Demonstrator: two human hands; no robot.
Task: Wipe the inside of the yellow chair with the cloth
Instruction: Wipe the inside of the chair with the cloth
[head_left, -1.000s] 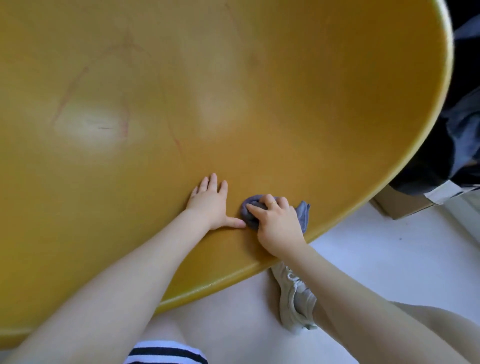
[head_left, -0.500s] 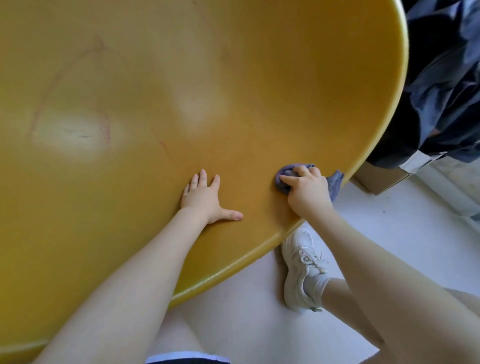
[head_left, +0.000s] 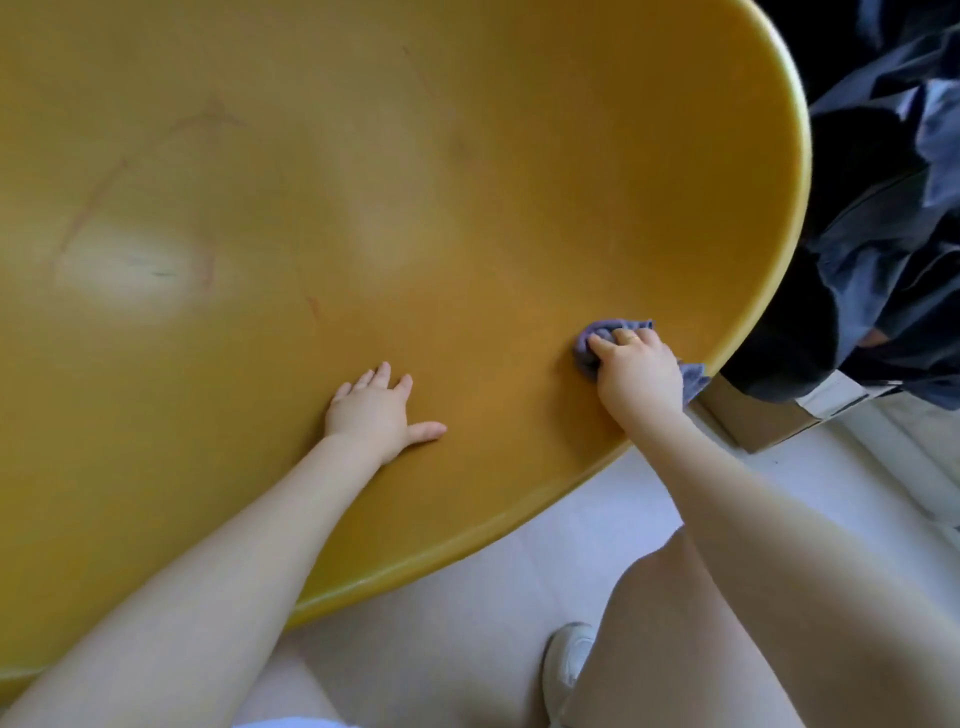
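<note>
— What does the right hand (head_left: 636, 371) hold?

— A bunched grey cloth (head_left: 610, 332), fingers curled over it, pressed inside the yellow chair (head_left: 467, 182) near its right rim. Soft and light, it likely wads easily.

— The left hand (head_left: 376, 413)?

— Flat, fingers spread, bracing the smooth, stiff shell.

— Containers?

— A cardboard box (head_left: 769, 423) beyond the rim; contents unclear.

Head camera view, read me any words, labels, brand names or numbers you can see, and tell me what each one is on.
None can be read.
Yellow chair: only reddish scuff lines, no writing.
Cloth, gripped by the right hand: plain.
Cardboard box: pale tape, no print visible.
White shoe: no readable brand.
</note>
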